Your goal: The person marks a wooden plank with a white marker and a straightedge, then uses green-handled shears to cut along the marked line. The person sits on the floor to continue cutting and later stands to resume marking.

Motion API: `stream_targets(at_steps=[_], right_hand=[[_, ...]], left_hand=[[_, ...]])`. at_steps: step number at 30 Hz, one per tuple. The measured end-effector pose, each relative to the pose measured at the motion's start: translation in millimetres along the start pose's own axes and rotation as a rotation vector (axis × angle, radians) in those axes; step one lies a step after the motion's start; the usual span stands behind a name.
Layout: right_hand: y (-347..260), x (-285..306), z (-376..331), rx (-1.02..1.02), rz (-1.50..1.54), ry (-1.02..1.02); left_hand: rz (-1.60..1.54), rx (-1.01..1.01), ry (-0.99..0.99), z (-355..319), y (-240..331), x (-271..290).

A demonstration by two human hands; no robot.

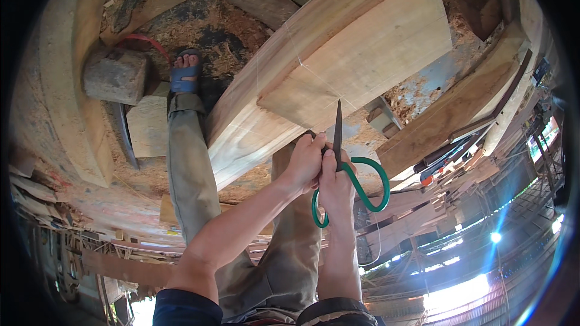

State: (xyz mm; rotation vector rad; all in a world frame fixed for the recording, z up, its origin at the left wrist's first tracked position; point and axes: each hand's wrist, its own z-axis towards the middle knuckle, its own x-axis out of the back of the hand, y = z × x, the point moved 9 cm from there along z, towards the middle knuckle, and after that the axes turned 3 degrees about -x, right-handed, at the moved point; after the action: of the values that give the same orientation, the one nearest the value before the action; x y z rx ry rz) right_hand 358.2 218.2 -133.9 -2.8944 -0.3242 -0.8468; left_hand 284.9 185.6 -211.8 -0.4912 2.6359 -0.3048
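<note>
A pair of scissors (338,122) with green looped handles is in my right hand (336,184), its dark blades pointing away from me. Beside it, my left hand (305,160) is closed and touches the right one. A small dark tip shows at the left fingers, but what they hold is hidden. Just beyond both hands lies a large shaped timber (362,54), pale with darker bands along its side. Thin white lines, string or marks, cross its surface, and one runs close to the scissor tips.
A wooden block (116,74) sits on a curved timber (66,84) at the left. My sandalled foot (184,75) stands among wood shavings. Another long beam (450,108) lies at the right, with tools (438,166) near it. Offcuts are scattered around the floor.
</note>
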Motion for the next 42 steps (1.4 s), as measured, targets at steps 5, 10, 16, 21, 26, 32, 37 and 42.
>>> stream_targets(at_steps=[5,10,16,21,26,32,37,42], right_hand=[[1.1,1.3,4.7,0.006,-0.044,0.0],[-0.5,1.7,4.3,0.059,0.023,0.033],[2.4,-0.6,4.3,0.008,0.016,0.0],[-0.6,-2.6,3.7,0.013,0.014,0.014],[-3.3,-3.6,1.7,0.047,-0.008,0.038],[-5.3,-3.9,1.4,0.044,-0.032,0.051],[-4.0,-3.4,0.9,0.02,-0.021,0.032],[-7.4,-7.5,1.3,0.098,-0.048,0.059]], left_hand=[[-0.034,-0.011,-0.067,4.8,-0.3,-4.9],[-0.017,-0.014,-0.022,3.0,1.0,-2.8],[-0.004,0.005,-0.061,0.7,3.7,-2.0],[-0.016,0.02,-0.045,0.6,3.8,-2.9],[-0.009,0.013,-0.029,0.5,4.8,-1.0],[-0.004,-0.004,-0.112,4.6,4.7,-0.7],[-0.021,-0.005,-0.047,5.3,2.2,-0.5],[0.011,0.024,-0.065,2.7,4.3,2.5]])
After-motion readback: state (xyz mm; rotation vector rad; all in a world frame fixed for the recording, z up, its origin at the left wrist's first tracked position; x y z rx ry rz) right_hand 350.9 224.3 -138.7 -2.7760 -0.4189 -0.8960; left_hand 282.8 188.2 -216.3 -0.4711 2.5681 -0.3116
